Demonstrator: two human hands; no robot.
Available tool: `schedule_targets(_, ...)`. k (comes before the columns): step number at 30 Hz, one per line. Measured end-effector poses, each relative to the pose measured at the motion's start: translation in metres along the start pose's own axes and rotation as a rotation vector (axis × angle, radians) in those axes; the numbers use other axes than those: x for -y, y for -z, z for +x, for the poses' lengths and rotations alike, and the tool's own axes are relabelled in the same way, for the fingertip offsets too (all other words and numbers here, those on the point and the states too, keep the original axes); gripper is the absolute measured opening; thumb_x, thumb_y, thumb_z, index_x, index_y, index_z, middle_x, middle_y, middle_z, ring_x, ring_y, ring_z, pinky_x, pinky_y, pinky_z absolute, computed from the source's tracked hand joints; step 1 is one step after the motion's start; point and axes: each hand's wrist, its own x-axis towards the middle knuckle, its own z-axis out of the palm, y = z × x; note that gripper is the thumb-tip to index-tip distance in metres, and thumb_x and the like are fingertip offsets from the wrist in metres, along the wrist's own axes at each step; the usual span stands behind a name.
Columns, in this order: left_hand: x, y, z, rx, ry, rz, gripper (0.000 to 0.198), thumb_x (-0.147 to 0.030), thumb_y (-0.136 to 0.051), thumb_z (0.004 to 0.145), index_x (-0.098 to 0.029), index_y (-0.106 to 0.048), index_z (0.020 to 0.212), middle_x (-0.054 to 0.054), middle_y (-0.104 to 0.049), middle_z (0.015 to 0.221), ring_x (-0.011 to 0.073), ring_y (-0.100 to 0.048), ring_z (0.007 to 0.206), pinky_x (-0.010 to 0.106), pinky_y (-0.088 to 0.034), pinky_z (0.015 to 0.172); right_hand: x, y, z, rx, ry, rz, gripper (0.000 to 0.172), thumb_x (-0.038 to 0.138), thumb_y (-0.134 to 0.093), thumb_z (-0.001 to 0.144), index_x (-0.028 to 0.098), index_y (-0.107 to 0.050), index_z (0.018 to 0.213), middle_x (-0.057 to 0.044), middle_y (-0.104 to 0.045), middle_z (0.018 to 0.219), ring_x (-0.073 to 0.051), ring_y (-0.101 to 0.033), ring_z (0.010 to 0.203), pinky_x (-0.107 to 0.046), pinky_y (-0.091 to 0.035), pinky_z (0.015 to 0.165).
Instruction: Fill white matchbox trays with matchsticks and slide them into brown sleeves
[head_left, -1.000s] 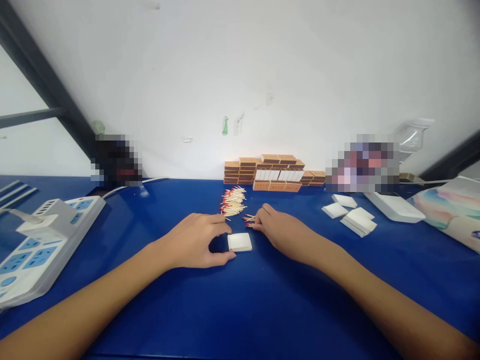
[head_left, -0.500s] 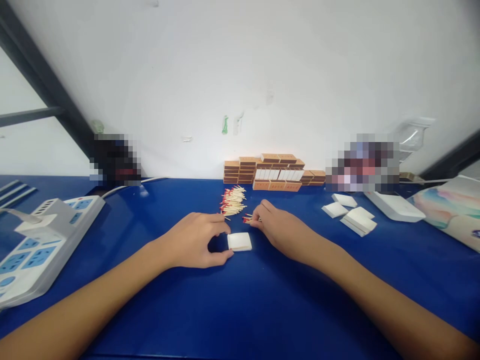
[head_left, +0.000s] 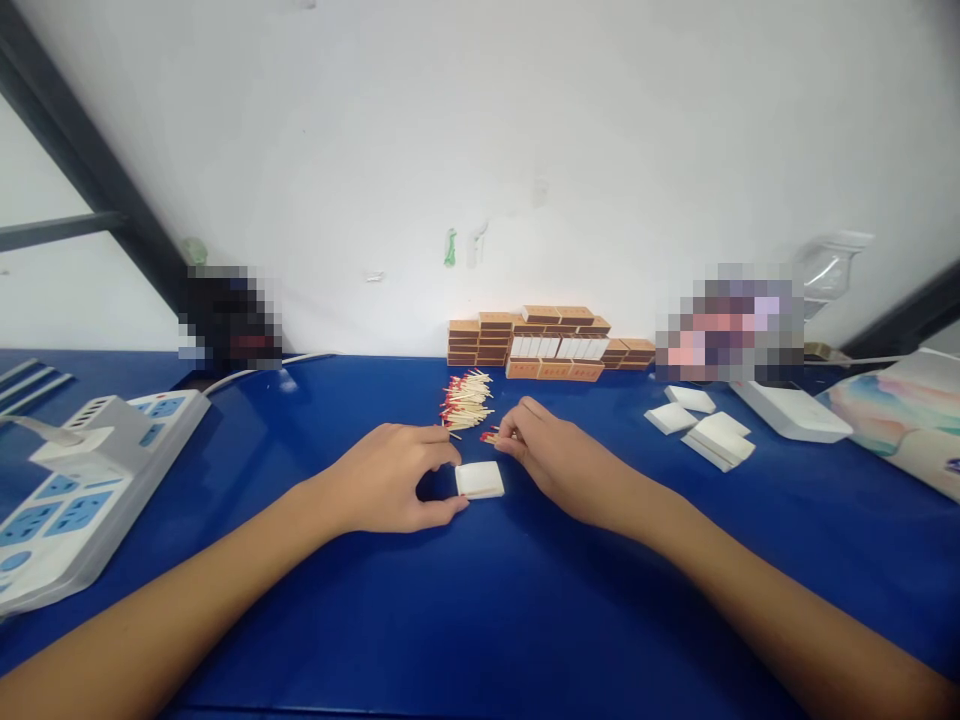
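A small white tray [head_left: 481,480] lies on the blue table in front of me. Thumb and fingers of my left hand [head_left: 397,480] are apart around its left end, with the fingertips at its left corners. My right hand [head_left: 551,455] pinches a few red-tipped matches [head_left: 489,437] just above and right of the tray; the ends inside the fingers are hidden. Behind the tray lies a pile of loose matches [head_left: 466,400], red heads mostly to the left.
Stacked matchboxes [head_left: 555,345] stand against the wall. More white trays [head_left: 718,440] lie at the right, near a white box [head_left: 795,412] and a colourful packet [head_left: 900,415]. A power strip [head_left: 90,500] fills the left side. Blurred items stand at the back.
My right fingers have drawn closer together on the matches, and the red heads have shifted slightly left. My left hand and the tray have hardly moved.
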Motion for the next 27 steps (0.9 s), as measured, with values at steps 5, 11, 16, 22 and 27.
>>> schedule_targets(5,0.001,-0.003,0.001,-0.023,-0.005,-0.011,0.028,-0.044,-0.068,0.093,-0.02,-0.074,0.107,0.001,-0.069,0.089,0.0137,-0.063,0.069,0.029,-0.045,0.062,0.01,0.002,-0.002,-0.022,-0.024,0.152,0.019,0.032,-0.042,0.111,0.021,-0.054,0.101,-0.005,-0.064,0.104,-0.017,-0.062,0.079,-0.031,-0.046,0.071)
schedule_targets(11,0.0,-0.004,0.001,-0.032,-0.005,-0.013,0.026,-0.042,-0.068,0.093,-0.02,-0.073,0.105,0.0,-0.068,0.088,0.0141,-0.062,0.07,0.029,-0.043,0.061,0.016,-0.001,-0.005,0.058,0.042,0.076,0.018,0.026,-0.044,0.111,0.021,-0.055,0.097,-0.004,-0.063,0.104,-0.015,-0.059,0.074,-0.029,-0.042,0.065)
schedule_targets(16,-0.002,-0.003,0.002,-0.042,-0.011,-0.015,0.022,-0.04,-0.067,0.093,-0.019,-0.071,0.096,0.0,-0.067,0.085,0.0137,-0.061,0.068,0.028,-0.043,0.061,0.016,-0.01,-0.007,0.095,0.121,-0.056,0.014,0.019,-0.048,0.109,0.018,-0.057,0.098,-0.005,-0.062,0.101,-0.015,-0.058,0.069,-0.029,-0.04,0.061)
schedule_targets(22,-0.001,-0.007,0.001,-0.057,-0.027,-0.023,0.021,-0.038,-0.065,0.093,-0.019,-0.072,0.102,0.0,-0.065,0.082,0.0147,-0.061,0.069,0.029,-0.045,0.063,0.015,-0.018,-0.007,0.111,0.157,-0.231,0.016,0.027,-0.05,0.109,0.017,-0.06,0.103,-0.008,-0.064,0.104,-0.018,-0.063,0.075,-0.031,-0.042,0.061)
schedule_targets(27,-0.001,-0.006,0.001,-0.062,-0.027,-0.018,0.022,-0.037,-0.066,0.092,-0.02,-0.072,0.105,0.0,-0.066,0.084,0.0148,-0.062,0.07,0.03,-0.046,0.063,0.019,-0.01,-0.006,0.157,0.151,-0.268,0.019,0.028,-0.05,0.109,0.016,-0.063,0.103,-0.009,-0.063,0.107,-0.02,-0.064,0.079,-0.033,-0.043,0.064)
